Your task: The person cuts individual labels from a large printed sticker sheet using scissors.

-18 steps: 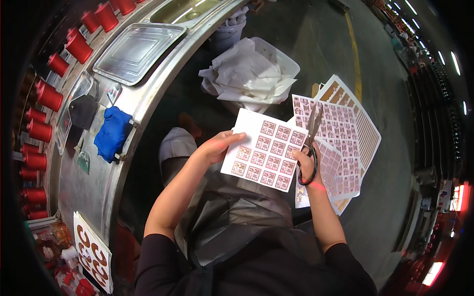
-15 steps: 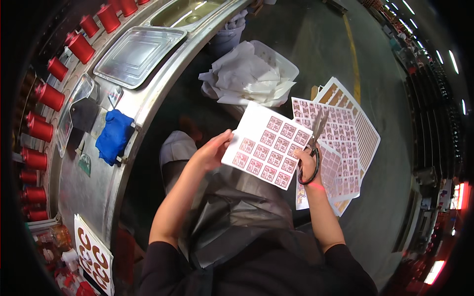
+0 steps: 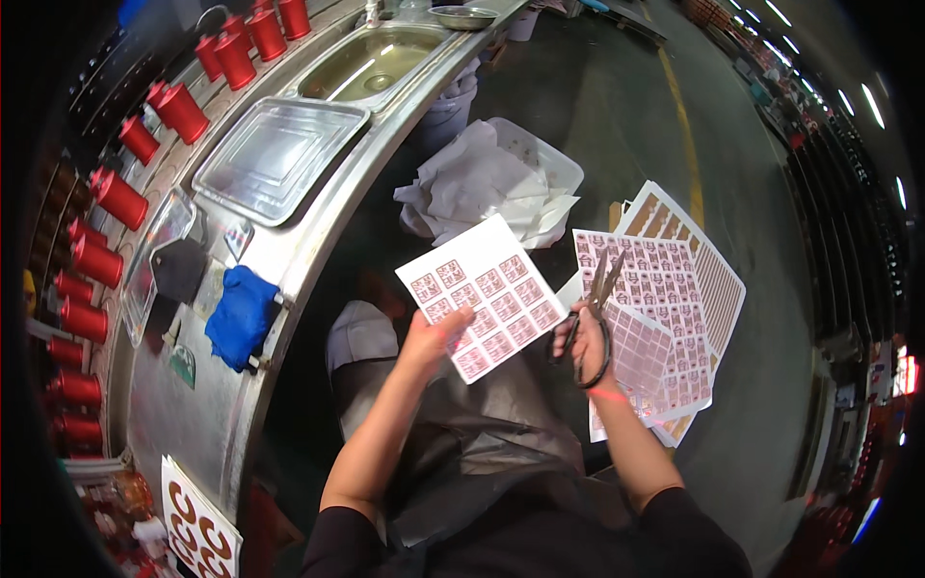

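My left hand (image 3: 434, 337) grips a white printed sheet (image 3: 491, 246) by its lower left edge, the thumb lying on top. Rows of small reddish square patterns cover most of it; a strip along the upper edge is blank. Just right of the sheet, my right hand (image 3: 584, 349) is closed round the black handles of a pair of scissors (image 3: 604, 281). The metal blades point up and away, slightly parted, and do not touch the held sheet. Beneath and beyond the scissors lies a stack of larger patterned sheets (image 3: 665, 270), with a smaller pinkish grid sheet (image 3: 638, 352) on it.
Behind the held sheet stands a pale plastic bin (image 3: 554, 159) heaped with crumpled white paper (image 3: 462, 183). On the left, a metal counter (image 3: 183, 424) bears a tray lid (image 3: 284, 154), a blue cloth (image 3: 241, 313) and a sink (image 3: 376, 63). Red cylinders (image 3: 120, 197) line its far side.
The held sheet has turned, and my left thumb now lies over its printed face. My right hand has come off the sheet and moved slightly left and down with the scissors. The view has shifted.
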